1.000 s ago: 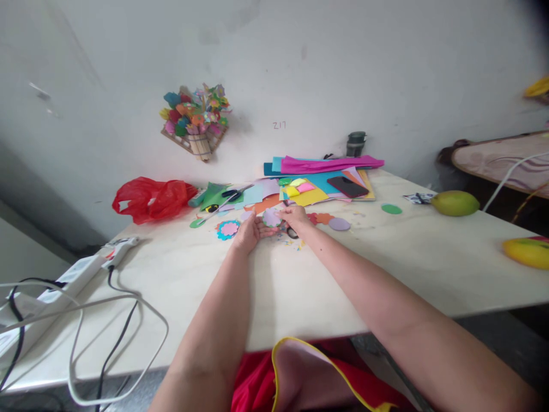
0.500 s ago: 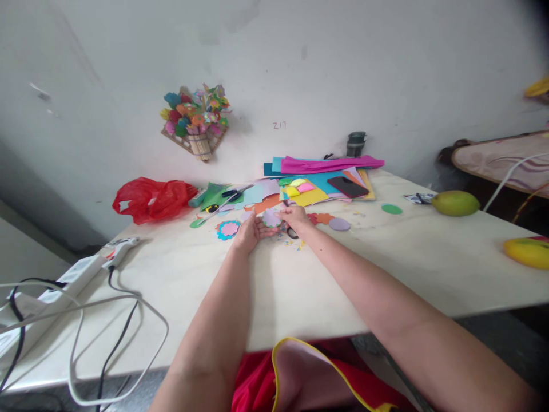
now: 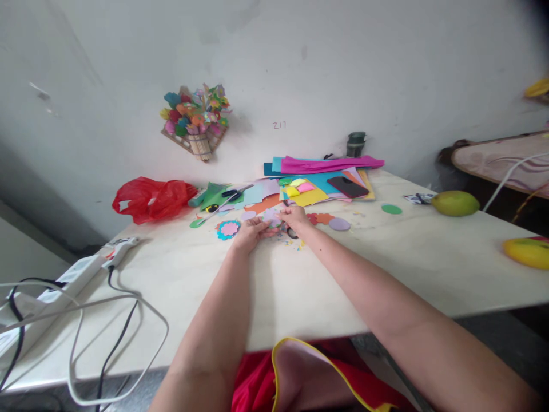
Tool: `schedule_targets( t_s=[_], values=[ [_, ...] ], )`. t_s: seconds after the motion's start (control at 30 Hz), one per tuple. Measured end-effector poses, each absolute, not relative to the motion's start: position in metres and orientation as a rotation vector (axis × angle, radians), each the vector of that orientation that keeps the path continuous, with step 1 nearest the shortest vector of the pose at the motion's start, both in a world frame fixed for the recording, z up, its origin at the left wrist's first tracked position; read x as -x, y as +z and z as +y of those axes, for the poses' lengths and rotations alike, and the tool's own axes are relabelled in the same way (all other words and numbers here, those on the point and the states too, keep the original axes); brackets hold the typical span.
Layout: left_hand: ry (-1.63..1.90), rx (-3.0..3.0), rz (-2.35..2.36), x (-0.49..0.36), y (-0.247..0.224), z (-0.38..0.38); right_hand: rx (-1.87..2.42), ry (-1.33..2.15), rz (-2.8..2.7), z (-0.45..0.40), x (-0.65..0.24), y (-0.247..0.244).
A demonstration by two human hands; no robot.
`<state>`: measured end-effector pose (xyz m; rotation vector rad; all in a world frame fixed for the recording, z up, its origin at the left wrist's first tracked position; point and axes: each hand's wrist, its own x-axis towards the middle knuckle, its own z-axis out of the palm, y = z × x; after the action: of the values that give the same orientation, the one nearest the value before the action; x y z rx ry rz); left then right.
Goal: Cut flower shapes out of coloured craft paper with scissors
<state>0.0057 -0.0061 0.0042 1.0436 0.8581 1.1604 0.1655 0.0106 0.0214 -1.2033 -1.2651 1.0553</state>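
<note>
Between my hands is a lavender paper cutout (image 3: pixel 271 217) with a scalloped edge, partly covered by fingers. My left hand (image 3: pixel 252 232) grips its left and lower side, thumb on top. My right hand (image 3: pixel 294 218) pinches its right edge. A blue and pink layered paper flower (image 3: pixel 229 229) lies to the left of my left hand. Beside my right hand are an orange scalloped cutout (image 3: pixel 325 219) and a lavender paper disc (image 3: pixel 339 224). A black ring-shaped object (image 3: pixel 292 233), perhaps a scissor handle, shows under my right hand, with small paper scraps (image 3: pixel 295 245) near it.
Behind the hands lie coloured sheets (image 3: pixel 313 197), a phone (image 3: pixel 346 186) and scissors (image 3: pixel 231 195). A red plastic bag (image 3: pixel 152 199) sits back left. A power strip (image 3: pixel 71 280) with loose cables (image 3: pixel 165 332) occupies the left. Fruit, including a green mango (image 3: pixel 455 203), rests at right.
My left thumb and fingers have closed over the lavender cutout, covering more of it. My right hand stays almost where it was.
</note>
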Motion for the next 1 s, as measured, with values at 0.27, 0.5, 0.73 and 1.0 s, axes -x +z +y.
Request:
schedule_targets(
  t_s=[0.27,0.5,0.73,1.0],
  values=[
    [1.17,-1.069,0.911,-0.006,0.004,-0.004,1.137,1.141,-1.257,0.006,-0.166,0.025],
    [1.205,-1.078,0.906,-0.007,0.005,-0.005,1.022,1.302,-1.091,0.008,-0.172,0.026],
    [1.199,-1.086,0.914,-0.006,0.003,-0.004,1.008,1.289,-1.207,0.015,-0.174,0.017],
    [1.196,-1.143,0.927,-0.009,0.003,-0.005,1.118,1.191,-1.269,0.013,-0.17,0.016]
  ],
)
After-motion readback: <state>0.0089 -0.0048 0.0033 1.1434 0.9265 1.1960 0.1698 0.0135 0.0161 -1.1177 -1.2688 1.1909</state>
